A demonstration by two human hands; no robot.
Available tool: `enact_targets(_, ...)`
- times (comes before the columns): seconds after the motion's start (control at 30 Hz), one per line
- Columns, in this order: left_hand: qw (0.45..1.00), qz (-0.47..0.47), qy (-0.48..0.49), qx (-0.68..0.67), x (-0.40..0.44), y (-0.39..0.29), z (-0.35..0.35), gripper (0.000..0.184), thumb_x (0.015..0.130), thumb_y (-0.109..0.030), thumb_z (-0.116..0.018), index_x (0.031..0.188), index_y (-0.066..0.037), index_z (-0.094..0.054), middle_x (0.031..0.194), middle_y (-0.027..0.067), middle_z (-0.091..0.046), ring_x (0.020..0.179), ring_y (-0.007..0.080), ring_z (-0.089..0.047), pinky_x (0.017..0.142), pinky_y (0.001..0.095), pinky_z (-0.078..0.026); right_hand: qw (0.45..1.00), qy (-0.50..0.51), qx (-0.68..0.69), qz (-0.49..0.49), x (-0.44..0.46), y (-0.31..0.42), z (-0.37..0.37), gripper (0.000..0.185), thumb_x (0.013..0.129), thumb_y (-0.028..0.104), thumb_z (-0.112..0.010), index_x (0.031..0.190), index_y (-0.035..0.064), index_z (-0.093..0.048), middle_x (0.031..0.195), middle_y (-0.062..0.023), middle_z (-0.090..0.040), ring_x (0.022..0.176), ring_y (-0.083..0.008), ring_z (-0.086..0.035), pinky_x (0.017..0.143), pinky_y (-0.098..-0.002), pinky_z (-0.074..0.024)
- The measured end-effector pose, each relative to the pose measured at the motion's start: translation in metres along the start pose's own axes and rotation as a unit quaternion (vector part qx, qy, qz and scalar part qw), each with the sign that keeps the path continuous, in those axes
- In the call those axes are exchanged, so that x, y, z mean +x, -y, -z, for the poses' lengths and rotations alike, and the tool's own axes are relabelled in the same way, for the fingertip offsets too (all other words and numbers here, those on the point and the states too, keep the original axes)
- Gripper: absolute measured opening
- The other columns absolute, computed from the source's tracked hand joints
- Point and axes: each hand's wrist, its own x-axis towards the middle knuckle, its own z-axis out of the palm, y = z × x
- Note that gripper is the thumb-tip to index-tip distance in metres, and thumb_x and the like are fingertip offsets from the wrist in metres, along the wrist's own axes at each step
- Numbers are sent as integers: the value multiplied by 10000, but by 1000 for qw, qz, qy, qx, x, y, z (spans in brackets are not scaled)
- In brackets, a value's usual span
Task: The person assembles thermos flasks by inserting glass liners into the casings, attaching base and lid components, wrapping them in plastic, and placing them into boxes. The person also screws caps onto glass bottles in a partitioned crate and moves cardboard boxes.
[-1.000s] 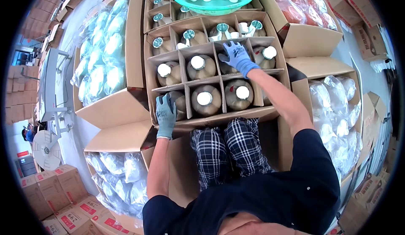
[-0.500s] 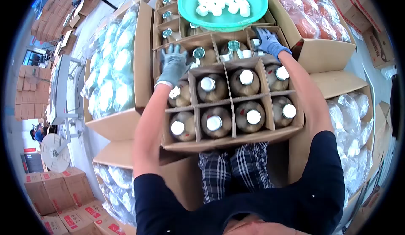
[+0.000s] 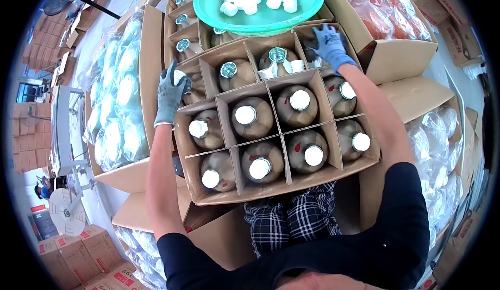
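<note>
A divided cardboard box (image 3: 260, 192) holds several round glass bottles. White caps sit on the two nearer rows, such as on this bottle (image 3: 299, 102). In the far row a bottle (image 3: 229, 74) has a bare greenish mouth, and small white pieces (image 3: 278, 70) lie beside another one. My left hand (image 3: 172, 93), in a grey glove, is at the far left corner, its fingers at a white cap with the thumb apart. My right hand (image 3: 330, 48), in a blue-grey glove, rests with spread fingers over the far right compartment.
Beyond the box, a green basin (image 3: 208, 3) of white caps stands on another divided carton. Open cartons of wrapped items flank it: greenish ones (image 3: 120, 97) at left, orange ones (image 3: 383, 9) and clear ones (image 3: 432, 149) at right. A fan (image 3: 67, 212) stands far left.
The box has come closer to my body and tilted slightly. My left hand moved to its far left corner. My right hand went from a middle compartment to the far right one.
</note>
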Motion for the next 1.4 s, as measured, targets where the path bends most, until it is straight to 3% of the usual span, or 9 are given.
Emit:
enact_targets(0.2, 991, 62, -10, 118, -4, 12, -28, 441, 708, -404, -745, 938, -92, -536, 897, 126, -639, 846, 321, -624, 724, 445, -475, 992, 104, 66, -8, 16, 8, 7, 612, 760, 451, -652, 1243, 96, -529, 1251, -219, -502, 1132, -377, -519, 952, -465, -426)
enact_targets(0.33, 977, 60, 1, 206, 11, 16, -41, 442, 778, -436, -663, 1041, -107, -529, 986, 129, -621, 909, 316, -615, 784, 497, -438, 928, 263, 31, 262, 6, -31, 54, 640, 721, 395, -691, 1321, 289, -491, 1402, -166, -396, 1352, -367, -291, 1124, -506, -212)
enact_targets(0.43, 957, 7, 1, 291, 0, 8, -49, 481, 837, -439, -585, 1171, -104, -502, 1033, 148, -609, 940, 315, -608, 835, 514, -414, 875, 161, -40, 456, 0, -30, 25, 612, 718, 318, -685, 1301, 252, -509, 1388, -128, -418, 1362, -327, -280, 1124, -539, -176)
enact_targets(0.73, 939, 55, 219, 260, 11, 0, -23, 635, 858, -622, -478, 1214, -98, -512, 1189, 178, -558, 1130, 356, -531, 911, 527, -395, 892, 163, 350, 235, 16, -19, 83, 622, 718, 276, -748, 1249, 58, -509, 1247, -172, -513, 1143, -318, -512, 1009, -392, -388)
enact_targets(0.87, 972, -216, -27, 83, 17, -123, -41, 395, 805, -361, -641, 1065, -64, -615, 1139, 150, -591, 1004, 340, -580, 878, 418, -458, 910, -31, 286, 299, 40, -1, 82, 531, 714, 315, -727, 1152, 73, -552, 1145, -157, -568, 1031, -342, -561, 908, -430, -443)
enact_targets(0.97, 912, -322, 169, 190, 16, -175, -95, 444, 790, -475, -633, 1008, -91, -673, 1283, 148, -512, 1257, 321, -408, 1058, 626, -167, 939, -67, 283, 182, 88, 19, 59, 543, 731, 358, -706, 1165, 73, -547, 1044, -189, -609, 946, -367, -596, 838, -442, -480)
enact_targets(1.07, 875, -198, 378, 229, 29, -189, -115, 490, 753, -493, -664, 995, -67, -669, 1211, 154, -545, 1180, 343, -471, 1019, 622, -227, 945, 1, 312, 94, 106, 31, 58, 580, 713, 327, -761, 1173, 68, -522, 961, -192, -638, 882, -345, -626, 806, -431, -497)
enact_targets(1.2, 974, -210, 83, -5, 22, -150, -84, 485, 768, -508, -633, 931, -52, -627, 1039, 127, -546, 1055, 312, -504, 911, 489, -386, 923, 101, 244, 281, 60, 65, 73, 639, 679, 366, -780, 1205, 103, -530, 1035, -174, -608, 946, -330, -607, 825, -418, -489)
enact_targets(1.4, 978, -24, 106, 177, 9, -101, -92, 492, 822, -394, -620, 1142, -34, -523, 1145, 207, -507, 979, 359, -570, 826, 478, -468, 972, 25, 111, 205, 15, 133, 27, 453, 798, 394, -600, 1176, 144, -583, 1167, -150, -525, 1112, -348, -493, 907, -470, -403)
